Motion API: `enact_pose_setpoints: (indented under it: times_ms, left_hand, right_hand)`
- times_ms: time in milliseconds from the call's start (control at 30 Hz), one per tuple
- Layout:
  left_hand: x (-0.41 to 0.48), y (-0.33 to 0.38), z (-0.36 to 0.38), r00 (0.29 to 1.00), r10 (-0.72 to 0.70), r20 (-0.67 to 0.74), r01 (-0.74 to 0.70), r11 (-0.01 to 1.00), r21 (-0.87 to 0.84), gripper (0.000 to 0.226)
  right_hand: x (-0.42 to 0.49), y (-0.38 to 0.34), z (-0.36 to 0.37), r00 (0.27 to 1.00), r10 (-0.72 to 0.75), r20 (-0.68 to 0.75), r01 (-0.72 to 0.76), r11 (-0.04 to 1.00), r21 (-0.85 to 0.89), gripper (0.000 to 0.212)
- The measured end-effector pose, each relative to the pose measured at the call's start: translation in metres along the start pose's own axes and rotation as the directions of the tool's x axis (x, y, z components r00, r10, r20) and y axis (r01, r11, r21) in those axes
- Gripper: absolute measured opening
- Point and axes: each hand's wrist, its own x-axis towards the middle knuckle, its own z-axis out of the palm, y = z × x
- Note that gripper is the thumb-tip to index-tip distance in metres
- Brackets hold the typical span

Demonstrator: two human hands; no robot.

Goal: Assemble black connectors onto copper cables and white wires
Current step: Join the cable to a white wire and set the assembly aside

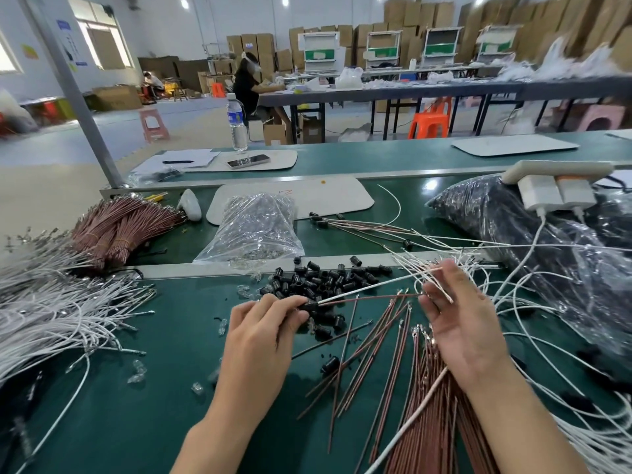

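My left hand [261, 331] pinches a black connector [309, 306] just in front of a heap of loose black connectors [321, 280] on the green mat. A white wire [369, 286] and a copper cable [372, 298] run from that connector to the right, towards my right hand [460, 323]. My right hand is palm up, and its fingers pinch the far ends of these strands together with a few white wires. Loose copper cables [379, 340] lie fanned out between my hands, and a thick bundle of them [434, 405] passes under my right wrist.
White wires [51, 316] pile up at the left, with tied copper bundles [116, 227] behind them. A clear bag of small parts [256, 227] sits ahead, and a big dark plastic bag [533, 234] fills the right. Finished cables with connectors [359, 227] lie beyond the heap.
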Motion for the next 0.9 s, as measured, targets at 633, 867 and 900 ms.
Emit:
enact_pose_setpoints:
  times_ms: [633, 867, 900]
  left_hand:
    - [0.005, -0.012, -0.008, 0.911, -0.409, -0.062, 0.349, 0.839, -0.417, 0.015]
    - [-0.006, 0.014, 0.007, 0.949, -0.233, 0.210, 0.307, 0.829, -0.468, 0.021]
    - [-0.007, 0.016, 0.009, 0.951, -0.207, 0.230, 0.293, 0.841, -0.455, 0.022]
  right_hand:
    - [-0.006, 0.003, 0.002, 0.973, 0.084, 0.215, -0.072, 0.995, -0.065, 0.022]
    - [-0.025, 0.053, 0.032, 0.897, 0.247, 0.368, -0.039, 0.871, -0.490, 0.031]
    - [-0.024, 0.053, 0.031, 0.911, 0.213, 0.354, -0.014, 0.872, -0.489, 0.024]
